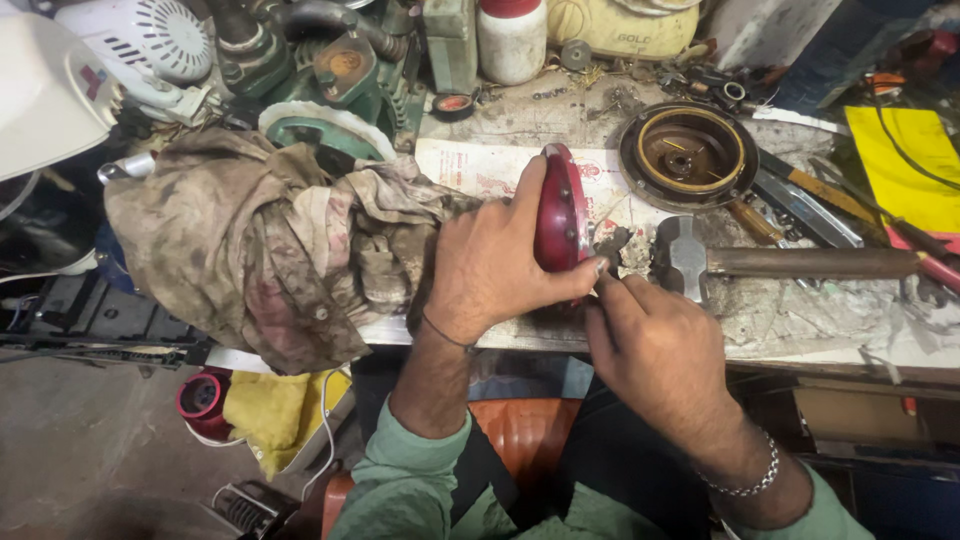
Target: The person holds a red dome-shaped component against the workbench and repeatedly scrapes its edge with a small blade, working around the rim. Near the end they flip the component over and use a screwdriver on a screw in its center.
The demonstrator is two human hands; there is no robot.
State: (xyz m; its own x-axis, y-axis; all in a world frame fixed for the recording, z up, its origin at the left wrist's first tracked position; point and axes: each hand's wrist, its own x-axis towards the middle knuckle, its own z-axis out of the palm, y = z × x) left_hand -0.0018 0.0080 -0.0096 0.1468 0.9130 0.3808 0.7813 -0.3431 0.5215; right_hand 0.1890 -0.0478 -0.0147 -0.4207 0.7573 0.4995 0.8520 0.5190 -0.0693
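**Two hands on a maroon cover at the bench edge**

The left hand point(495, 262) was clasped around a dark red, domed metal cover point(560, 215) stood on edge at the centre of the frame, thumb over its top and fingers wrapped round the near side. The right hand point(655, 345) sat just below and right of it, fingertips point(606, 284) pinched together against the cover's lower rim; whatever small part they gripped was too hidden to name. The cover rested on a grimy tabletop point(800, 310), touching the left hand and right at the fingertips of the other.

Judged from this pose, the work wanted a steady brace from the left hand, so the cover did not roll, while the right made small, controlled movements at the rim.

A soiled rag point(260, 250) lay heaped at centre left against the left hand. A hammer point(780, 262) lay just right of the cover, and a round black housing point(688, 155) sat in the upper right.
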